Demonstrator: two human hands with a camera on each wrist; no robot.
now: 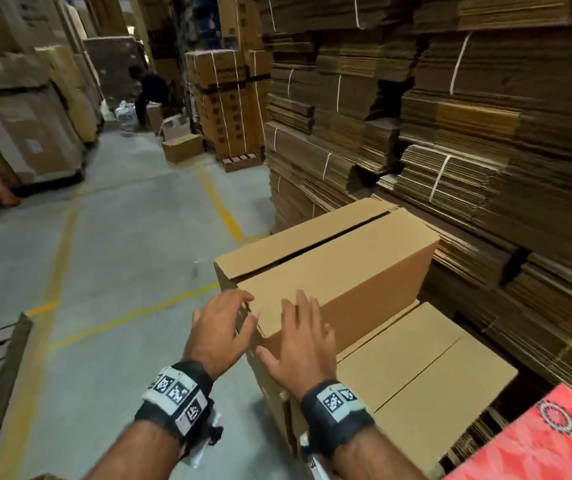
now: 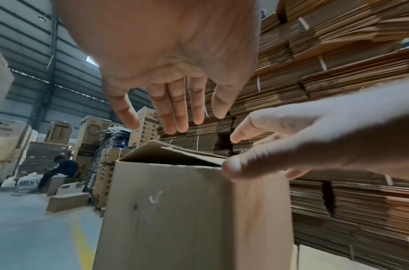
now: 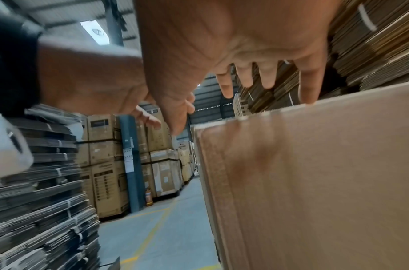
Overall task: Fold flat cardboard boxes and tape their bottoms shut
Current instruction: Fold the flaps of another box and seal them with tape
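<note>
Head view box: erected brown cardboard box (image 1: 329, 268), top flaps meeting along an untaped seam, under both hands
Left hand (image 1: 217, 329): fingers spread straight at its near corner
Right hand (image 1: 300, 337): flat, fingers splayed on the flap
Beyond fingertips: strapped stacks of flattened brown cartons (image 1: 451, 116)

Brown cardboard box (image 1: 329, 265) erected, top flaps folded, seam gapped, untaped.

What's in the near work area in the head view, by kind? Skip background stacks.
Hands: 2 (left hand, right hand)
Folded-up cardboard boxes: 2 (upper box, lower box)
Red printed item: 1
Total: 5
</note>
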